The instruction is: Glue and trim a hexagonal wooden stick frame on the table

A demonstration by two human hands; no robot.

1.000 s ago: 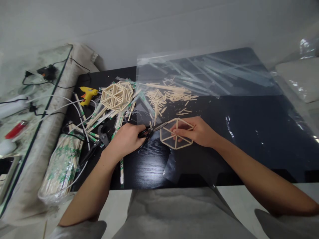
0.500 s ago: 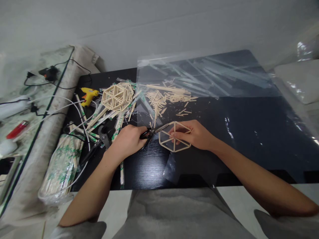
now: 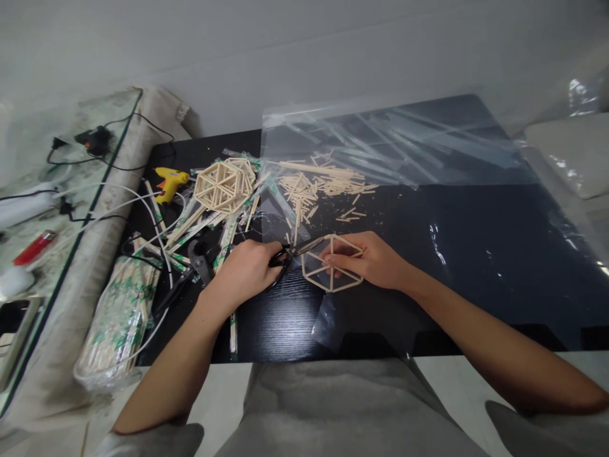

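Note:
My left hand (image 3: 252,270) is closed round the black handles of a pair of scissors (image 3: 302,247), whose blades point right. The blades lie at the upper left edge of a hexagonal stick frame (image 3: 316,273) made of pale wooden sticks with spokes meeting in the middle. Thumb and fingers of my right hand (image 3: 371,259) pinch that frame at its right side and centre. Beyond the hands lie a pile of short cut sticks (image 3: 328,181) and a stack of similar hexagonal frames (image 3: 223,184).
A yellow glue gun (image 3: 169,183) lies at the left, with a black-handled cutter (image 3: 197,263) nearer me. Wrapped chopsticks (image 3: 121,311) fill a plastic bag at the table's left edge. White cables loop there. A clear plastic sheet (image 3: 457,152) covers the table's right part.
The hexagonal frame and my right hand have shifted very slightly left and down. My left hand and the scissors have moved slightly right, the blades still at the frame's upper left edge.

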